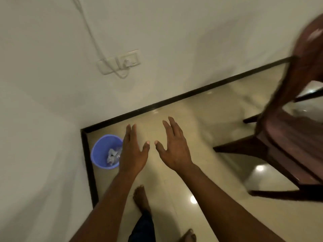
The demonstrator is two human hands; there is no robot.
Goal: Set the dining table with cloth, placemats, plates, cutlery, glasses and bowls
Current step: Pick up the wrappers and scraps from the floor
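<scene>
Head view: left hand (133,152) & right hand (174,149) both wide, holding nothing, over floor (201,119), blue bin (104,151) at 9 o'clock, chair (288,130) at 3; no surface/tableware visible, so prob. turn, find cloth first.

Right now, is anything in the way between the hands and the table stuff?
Can't say: no table, cloth or dishes show. Both hands, left hand and right hand, are open and empty over bare floor. A chair stands to the right.
</scene>
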